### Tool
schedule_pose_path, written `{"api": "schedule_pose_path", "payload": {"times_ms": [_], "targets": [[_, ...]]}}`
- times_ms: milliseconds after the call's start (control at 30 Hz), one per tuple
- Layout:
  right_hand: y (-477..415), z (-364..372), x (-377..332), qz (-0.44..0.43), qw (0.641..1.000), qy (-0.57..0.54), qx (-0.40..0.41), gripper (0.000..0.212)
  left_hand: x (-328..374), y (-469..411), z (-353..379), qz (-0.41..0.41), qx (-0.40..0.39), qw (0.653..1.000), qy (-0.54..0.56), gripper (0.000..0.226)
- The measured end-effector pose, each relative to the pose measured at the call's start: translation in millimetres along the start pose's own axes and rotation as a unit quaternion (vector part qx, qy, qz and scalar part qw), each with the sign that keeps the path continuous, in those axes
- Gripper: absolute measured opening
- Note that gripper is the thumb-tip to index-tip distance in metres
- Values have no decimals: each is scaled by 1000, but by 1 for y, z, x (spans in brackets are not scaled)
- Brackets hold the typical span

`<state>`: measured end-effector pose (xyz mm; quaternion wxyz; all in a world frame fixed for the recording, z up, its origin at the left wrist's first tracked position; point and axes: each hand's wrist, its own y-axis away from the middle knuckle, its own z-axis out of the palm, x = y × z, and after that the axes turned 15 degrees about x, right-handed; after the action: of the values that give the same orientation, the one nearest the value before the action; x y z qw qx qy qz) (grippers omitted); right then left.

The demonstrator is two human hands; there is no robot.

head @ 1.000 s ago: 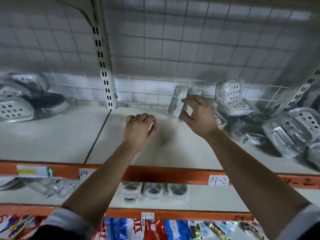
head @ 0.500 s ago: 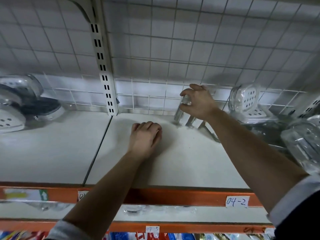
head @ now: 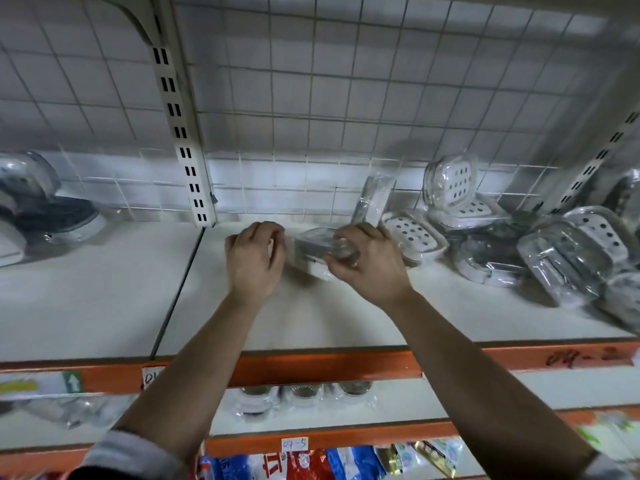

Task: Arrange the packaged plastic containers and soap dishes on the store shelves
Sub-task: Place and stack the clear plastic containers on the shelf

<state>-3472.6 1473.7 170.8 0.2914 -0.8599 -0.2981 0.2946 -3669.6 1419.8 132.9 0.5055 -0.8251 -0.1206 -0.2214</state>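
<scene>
A packaged soap dish (head: 311, 249) in clear wrap lies on the white shelf (head: 346, 320) near the back wall. My right hand (head: 367, 261) is shut on its right end. Just left of it hovers my left hand (head: 254, 259), fingers curled close to the pack's left edge; whether they touch it I cannot tell. Another wrapped pack (head: 374, 199) leans upright against the wire back, behind my right hand. To the right lies a heap of wrapped soap dishes (head: 460, 209) with holed white inserts.
More wrapped dishes (head: 568, 254) crowd the shelf's right end. Dark and white packed items (head: 45, 213) sit at the far left beyond the slotted upright (head: 183, 140). An orange rail (head: 311, 367) fronts the shelf; small packs (head: 304, 393) sit below.
My right hand came back from the upright pack at the wall and now grips a soap dish lying flat. My left hand rose off the shelf and moved toward that dish.
</scene>
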Motion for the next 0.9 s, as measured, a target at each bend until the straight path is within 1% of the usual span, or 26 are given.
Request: {"api": "schedule_pose_path", "payload": {"times_ms": [133, 300, 400, 500, 567, 633, 733, 800, 900], "targets": [[33, -20, 21, 59, 997, 22, -35, 45, 13, -4, 4, 23, -21, 1000, 5, 20], [51, -42, 46, 90, 994, 62, -14, 47, 37, -10, 21, 52, -67, 996, 31, 14], [59, -48, 54, 85, 991, 101, -12, 50, 56, -21, 37, 71, -87, 992, 58, 20], [64, -49, 57, 91, 989, 119, -1, 58, 77, -36, 57, 35, -125, 989, 65, 30], [63, -48, 59, 92, 991, 102, 1, 60, 91, -45, 71, -4, -151, 987, 61, 40], [61, -47, 61, 89, 993, 72, -24, 60, 103, -53, 83, -32, -173, 982, 65, 51], [60, -45, 63, 85, 994, 55, -39, 51, 113, -61, 97, -54, -195, 978, 47, 64], [61, -44, 62, 83, 994, 65, -36, 50, 115, -63, 105, -67, -208, 976, 25, 67], [61, -44, 61, 77, 994, 78, -29, 57, 116, -62, 114, -79, -225, 971, 20, 63]]}}
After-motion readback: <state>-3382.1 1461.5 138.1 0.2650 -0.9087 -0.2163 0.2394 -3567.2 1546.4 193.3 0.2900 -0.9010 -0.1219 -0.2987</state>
